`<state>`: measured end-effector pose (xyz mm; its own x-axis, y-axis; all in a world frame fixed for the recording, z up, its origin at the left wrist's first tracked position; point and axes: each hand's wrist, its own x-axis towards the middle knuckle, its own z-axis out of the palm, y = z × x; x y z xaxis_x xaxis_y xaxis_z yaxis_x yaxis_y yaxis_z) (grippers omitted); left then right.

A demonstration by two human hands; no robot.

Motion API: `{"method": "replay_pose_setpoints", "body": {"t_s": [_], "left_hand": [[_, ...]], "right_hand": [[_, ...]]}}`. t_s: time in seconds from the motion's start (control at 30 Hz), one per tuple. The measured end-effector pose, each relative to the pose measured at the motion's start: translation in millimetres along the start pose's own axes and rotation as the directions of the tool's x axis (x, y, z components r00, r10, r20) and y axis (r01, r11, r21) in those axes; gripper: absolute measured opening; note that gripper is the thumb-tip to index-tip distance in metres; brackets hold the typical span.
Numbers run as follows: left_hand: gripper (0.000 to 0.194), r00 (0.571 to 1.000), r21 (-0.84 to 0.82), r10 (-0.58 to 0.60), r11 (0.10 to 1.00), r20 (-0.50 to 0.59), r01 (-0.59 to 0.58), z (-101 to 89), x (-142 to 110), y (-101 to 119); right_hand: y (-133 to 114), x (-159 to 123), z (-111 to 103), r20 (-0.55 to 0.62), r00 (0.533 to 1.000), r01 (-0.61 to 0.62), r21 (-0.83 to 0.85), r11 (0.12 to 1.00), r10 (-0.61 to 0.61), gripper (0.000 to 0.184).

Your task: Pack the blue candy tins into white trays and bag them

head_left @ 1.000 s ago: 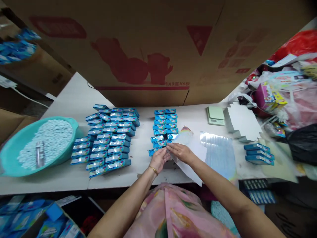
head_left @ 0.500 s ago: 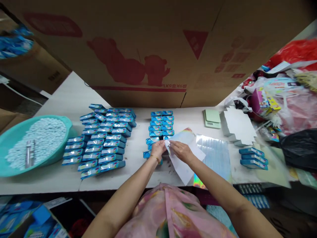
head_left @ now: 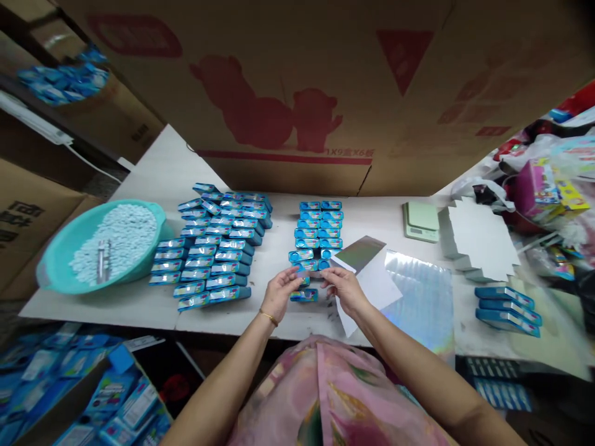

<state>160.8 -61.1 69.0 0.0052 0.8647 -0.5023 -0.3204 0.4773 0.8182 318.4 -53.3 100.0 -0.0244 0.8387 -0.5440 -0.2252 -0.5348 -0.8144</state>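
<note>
My left hand (head_left: 280, 295) is closed in a pinch above the front of two short columns of small blue boxes (head_left: 307, 233). Opposite it, my right hand (head_left: 346, 289) pinches too. A small, thin, see-through piece, looking like a clear sticker (head_left: 310, 274), spans the fingertips of both hands. Just below the fingers lies a single blue box (head_left: 304, 295). A white-backed sheet (head_left: 382, 286) with a curled, shiny corner rests beside my right hand, partly under the wrist. It overlaps a silver holographic sheet (head_left: 421, 303).
Many blue boxes (head_left: 214, 254) stand in rows on the left, next to a turquoise basin (head_left: 58, 260) of pale pellets. A large carton (head_left: 279, 176) walls off the back. A green scale (head_left: 421, 221), a white card stack (head_left: 478, 238) and several blue boxes (head_left: 507, 310) stand right.
My hands have left the sheet's corner and moved apart slightly, with the small see-through piece between them. The sheet now lies on the table. The camera view has shifted left.
</note>
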Motion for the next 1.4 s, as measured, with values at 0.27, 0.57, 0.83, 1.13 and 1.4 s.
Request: {"method": "replay_pose_setpoints", "body": {"t_s": [0.27, 0.57, 0.83, 1.13, 1.4], "left_hand": [[0.043, 0.957, 0.109, 0.012, 0.994, -0.29, 0.021, -50.6, -0.1, -9.1], [0.043, 0.941, 0.129, 0.047, 0.992, -0.335, -0.003, -69.8, 30.4, -41.3], [0.028, 0.937, 0.205, 0.097, 0.978, -0.335, -0.028, -65.6, 43.3, -65.7], [0.022, 0.986, 0.294, 0.092, 0.955, -0.14, -0.048, -37.1, -11.3, -50.8], [0.037, 0.981, 0.009, -0.184, 0.983, -0.057, 0.185, 39.1, -12.7, -120.3]], "right_hand": [[67.8, 18.5, 45.1, -0.205, 0.939, 0.195, -0.342, 0.919, -0.275, 0.015], [92.7, 38.2, 52.2, -0.035, 0.807, 0.235, -0.897, 0.373, -0.59, 0.019], [83.4, 36.4, 41.8, 0.229, 0.831, 0.243, -0.969, -0.039, -0.508, 0.024], [51.1, 36.2, -15.6, 0.379, 0.823, 0.357, -0.924, -0.133, -0.424, 0.03], [49.5, 40.1, -68.9, 0.635, 0.726, 0.587, -0.773, -0.243, -0.267, 0.023]]}}
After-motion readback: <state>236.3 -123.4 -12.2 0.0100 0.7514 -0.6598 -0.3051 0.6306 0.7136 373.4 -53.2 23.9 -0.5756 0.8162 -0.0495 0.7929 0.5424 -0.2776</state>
